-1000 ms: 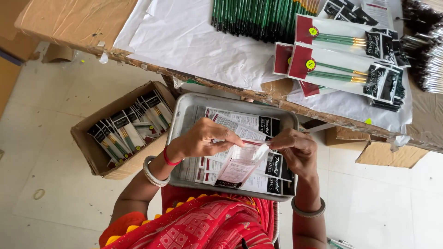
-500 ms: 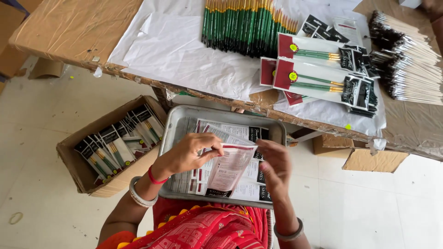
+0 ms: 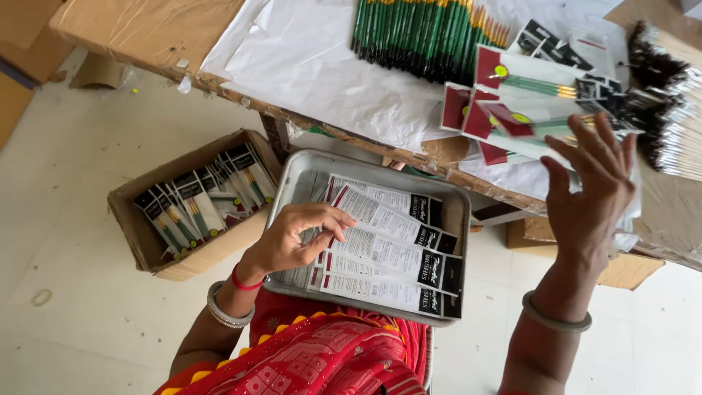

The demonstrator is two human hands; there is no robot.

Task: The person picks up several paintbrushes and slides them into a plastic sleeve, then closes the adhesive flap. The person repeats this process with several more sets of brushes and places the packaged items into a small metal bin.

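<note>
Cardboard box [image 3: 191, 256]: we see it on the floor at the left, open, filled with packed brush sets standing in rows.
Loose brushes [image 3: 428, 33]: we find green-handled ones lying side by side on the white sheet [image 3: 307, 66].
Dark-bristled brushes [image 3: 669, 124]: we spot a heap at the right edge.
Work table [image 3: 139, 29]: brown board, upper left corner bare.

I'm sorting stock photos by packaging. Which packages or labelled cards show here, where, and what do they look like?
Printed cards: overlapping in the metal tray under the left hand; long, white with black ends.
Packed brush sets: upright in the cardboard box on the floor; slim, clear, black tops.
Red-backed brush packs: on the table beyond the right hand; red card, green handles.
</note>
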